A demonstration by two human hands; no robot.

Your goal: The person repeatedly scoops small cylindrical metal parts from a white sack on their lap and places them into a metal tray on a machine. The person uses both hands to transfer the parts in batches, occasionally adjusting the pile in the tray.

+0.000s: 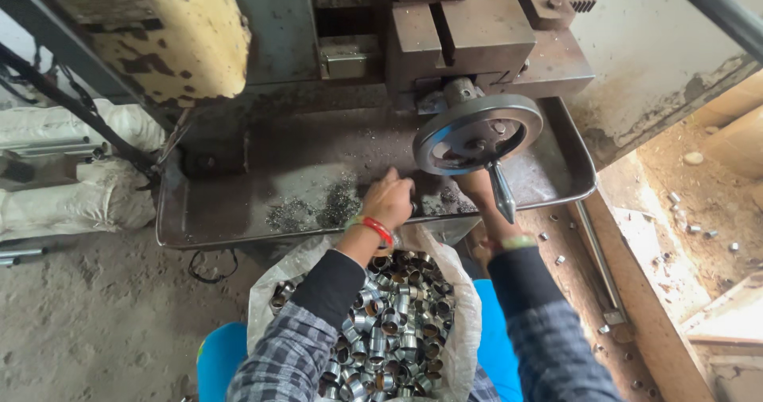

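Your left hand rested curled on the metal tray just left of the handwheel; your right hand sat beneath that handwheel, its grip hidden.

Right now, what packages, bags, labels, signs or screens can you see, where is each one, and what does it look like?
White plastic sack: below the tray, between the person's arms, open-topped, crumpled, full of short shiny metal sleeves.
White wrapped bundles: far left beside the machine tray, soft, lumpy, grimy.
No labels, signs or screens show.
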